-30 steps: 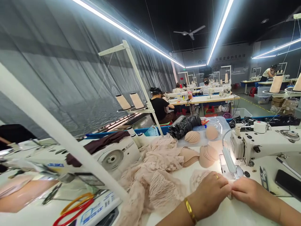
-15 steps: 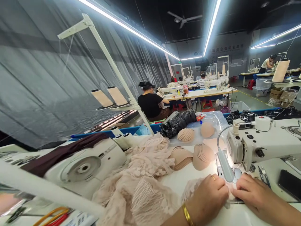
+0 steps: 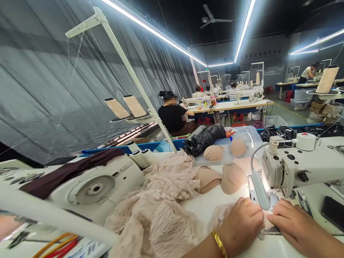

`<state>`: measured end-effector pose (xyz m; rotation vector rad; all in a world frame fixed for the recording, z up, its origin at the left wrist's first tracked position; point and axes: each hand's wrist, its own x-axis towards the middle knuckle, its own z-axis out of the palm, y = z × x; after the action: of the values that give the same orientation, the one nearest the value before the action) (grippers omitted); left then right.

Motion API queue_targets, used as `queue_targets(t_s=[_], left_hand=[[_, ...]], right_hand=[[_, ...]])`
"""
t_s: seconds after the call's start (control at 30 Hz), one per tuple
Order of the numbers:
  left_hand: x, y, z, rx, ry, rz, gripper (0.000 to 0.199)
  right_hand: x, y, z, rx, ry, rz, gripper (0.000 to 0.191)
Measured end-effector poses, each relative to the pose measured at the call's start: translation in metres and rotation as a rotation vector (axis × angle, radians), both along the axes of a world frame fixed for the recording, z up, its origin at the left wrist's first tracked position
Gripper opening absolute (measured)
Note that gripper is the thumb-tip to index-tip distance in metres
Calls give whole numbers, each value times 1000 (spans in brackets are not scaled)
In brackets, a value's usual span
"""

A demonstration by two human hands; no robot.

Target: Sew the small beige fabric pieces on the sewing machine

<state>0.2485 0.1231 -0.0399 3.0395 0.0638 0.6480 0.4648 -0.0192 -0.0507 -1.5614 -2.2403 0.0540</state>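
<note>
At the front of the sewing machine, my left hand is closed on the edge of a pale pink lace fabric, part of which trails out to its left. My right hand lies just across from it, its fingers bent and pressed down on the same pale cloth by the needle plate. A grey lamp on a bendy neck hangs over the gap between the hands and hides the needle. Beside the machine sit stacked beige bra cups.
A heap of beige lace covers the table's middle. Left of it stands a second machine. A clear plastic bin holds more cups and a black plastic bundle. Tweezers and a black phone lie at right. A person sits ahead.
The view has shifted slightly, so most things sit a little further right. Both hands stay at the needle plate, with the fingers drawn a little closer round the cloth.
</note>
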Motion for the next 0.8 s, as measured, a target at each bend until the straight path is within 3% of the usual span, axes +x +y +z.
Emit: queue_targets(t_s=[0.27, 0.4, 0.53, 0.8], left_hand=[[22, 18, 4, 48, 85, -26, 16], [33, 25, 12, -29, 121, -66, 16], [35, 29, 11, -89, 111, -72, 17], [36, 37, 10, -19, 106, -112, 13]], right_hand=[[13, 3, -24, 84, -92, -121, 38], [20, 5, -27, 45, -46, -140, 38], [23, 7, -28, 41, 3, -155, 41], [30, 8, -38, 79, -152, -129, 45]])
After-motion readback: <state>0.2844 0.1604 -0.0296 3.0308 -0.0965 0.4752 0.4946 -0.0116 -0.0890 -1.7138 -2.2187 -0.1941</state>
